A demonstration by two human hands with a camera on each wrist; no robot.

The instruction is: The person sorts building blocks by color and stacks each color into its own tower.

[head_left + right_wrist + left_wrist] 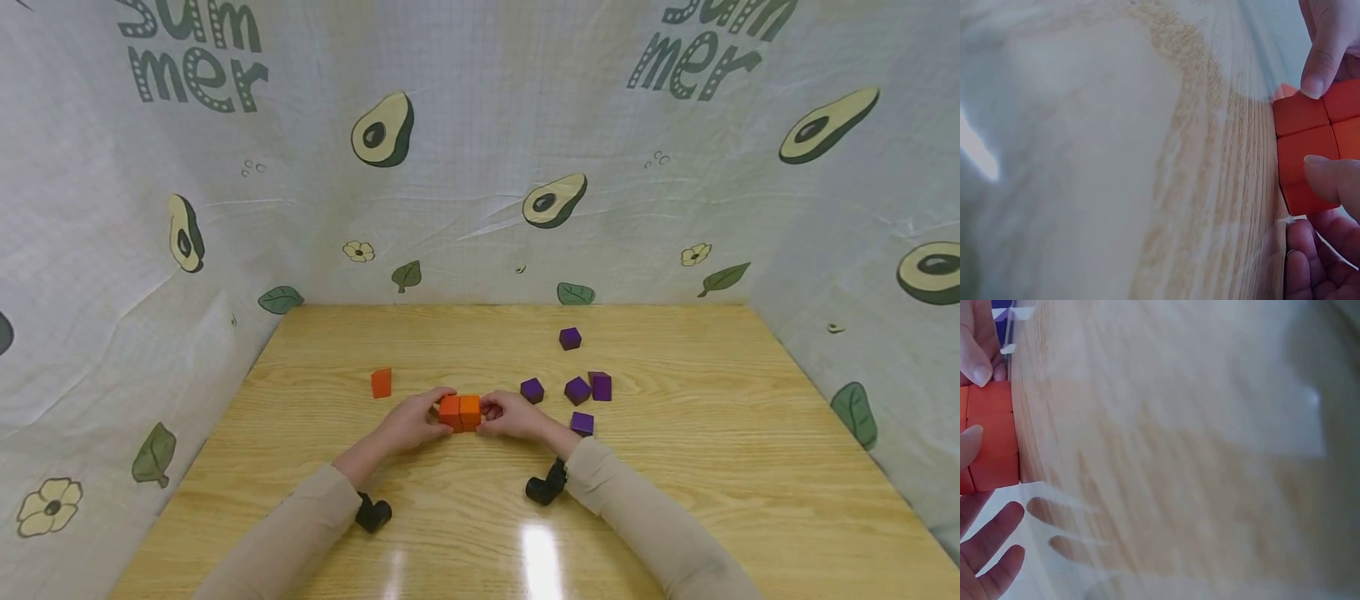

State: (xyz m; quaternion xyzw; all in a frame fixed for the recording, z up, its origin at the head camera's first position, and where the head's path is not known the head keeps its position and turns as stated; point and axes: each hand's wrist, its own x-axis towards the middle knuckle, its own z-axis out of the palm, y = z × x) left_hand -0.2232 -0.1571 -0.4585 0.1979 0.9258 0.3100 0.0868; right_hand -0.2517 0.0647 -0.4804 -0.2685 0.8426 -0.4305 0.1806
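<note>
Orange blocks (469, 412) stand pressed together at the middle of the table, with seams between them in both wrist views. The left hand (411, 423) grips their left side, thumb on the near face and a finger behind. From the right, the right hand (513, 415) pinches the group between thumb and fingers. In the left wrist view the red-orange blocks (994, 437) fill the left edge, the left hand (988, 550) below them. In the right wrist view the blocks (1307, 156) lie at the right, a thumb (1335, 181) across the front.
A lone orange block (381, 383) lies to the left, behind the left hand. Several purple blocks (577, 390) are scattered on the right, one farther back and one (582, 423) beside the right wrist. A patterned cloth (465, 250) hangs behind the wooden table (450, 542).
</note>
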